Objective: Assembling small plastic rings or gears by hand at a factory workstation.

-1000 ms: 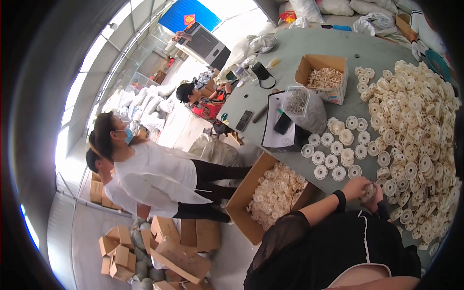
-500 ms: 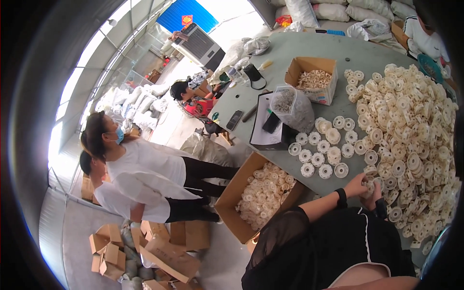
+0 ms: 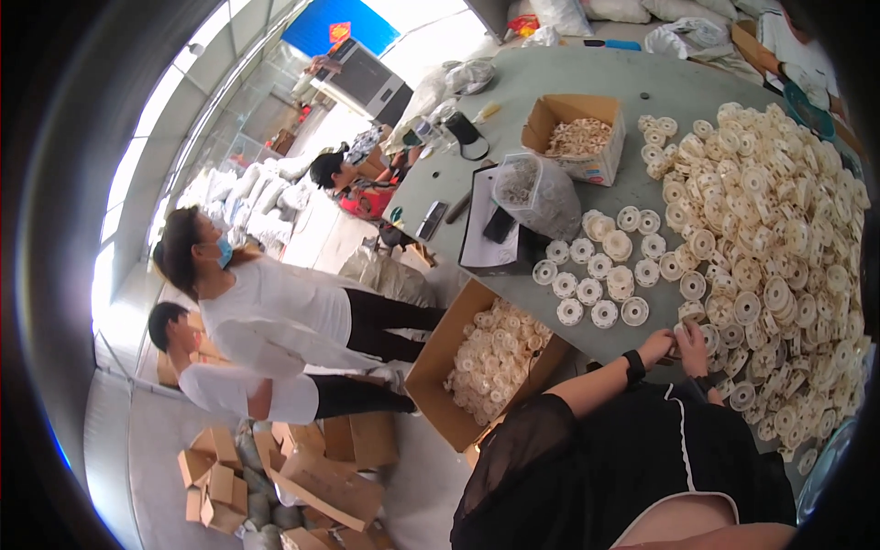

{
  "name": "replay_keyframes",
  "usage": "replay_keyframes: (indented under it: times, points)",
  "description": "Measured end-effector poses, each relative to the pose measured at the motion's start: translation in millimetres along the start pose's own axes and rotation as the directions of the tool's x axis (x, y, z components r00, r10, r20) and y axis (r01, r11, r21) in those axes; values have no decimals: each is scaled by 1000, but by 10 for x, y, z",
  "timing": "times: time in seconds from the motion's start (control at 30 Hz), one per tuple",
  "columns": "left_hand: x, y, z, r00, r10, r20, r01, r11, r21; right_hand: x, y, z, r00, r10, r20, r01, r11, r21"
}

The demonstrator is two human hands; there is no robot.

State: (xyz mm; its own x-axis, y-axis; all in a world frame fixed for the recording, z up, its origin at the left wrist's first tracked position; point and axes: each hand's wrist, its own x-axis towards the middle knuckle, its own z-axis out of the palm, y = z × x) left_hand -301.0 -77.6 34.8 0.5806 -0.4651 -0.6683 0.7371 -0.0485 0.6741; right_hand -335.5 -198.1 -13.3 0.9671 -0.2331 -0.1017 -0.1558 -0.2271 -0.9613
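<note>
Close together at the table's near edge are my left hand (image 3: 655, 347) and my right hand (image 3: 694, 350). Their fingers are closed around a cream-white round plastic part (image 3: 679, 332), wheel-like and mostly covered by the fingers. Beside my right hand rises a big heap of the same round parts (image 3: 765, 229). Just beyond my left hand, several such parts (image 3: 603, 314) lie flat in loose rows, some stacked. Each wrist carries a black band.
A cardboard box of small cream pieces (image 3: 587, 170) and a clear bag of small metal-looking bits (image 3: 541, 202) stand on the green table (image 3: 632, 73). Below the edge sits a large carton of round parts (image 3: 440, 367). Two people in white (image 3: 275, 312) stand at left; others sit around the table.
My hands have come closer together, with the round part now more hidden between the fingers. The whole view has shifted slightly. One person in white at left has moved lower in view.
</note>
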Motion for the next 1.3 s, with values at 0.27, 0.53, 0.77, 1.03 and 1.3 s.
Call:
replay_keyframes:
  times: [0.27, 0.53, 0.77, 1.03, 1.3]
  points:
    - [-41, 29, 33, 999, 16, 52, -21, 996, 91, 2, -248, -119, 998, 35, -58, -30, 996, 80]
    - [24, 99, 28, 960, 270, -72, -253, 948, 193, 122, -42, -124, 985, 170, 25, -168, 926, 337]
    - [176, 302, -314, 883, 340, -323, -400, 906, -140, 84, -89, -214, 756, 622, 204, -580, 492, 650]
    - [174, 1058, -1399, 962, 119, -247, -184, 948, -261, 159, -509, -65, 794, 560, 236, -566, 540, 622]
    - [668, 2187, -1761, 967, 154, -201, -182, 975, -128, 89, -586, -181, 791, 609, 65, -471, 537, 700]
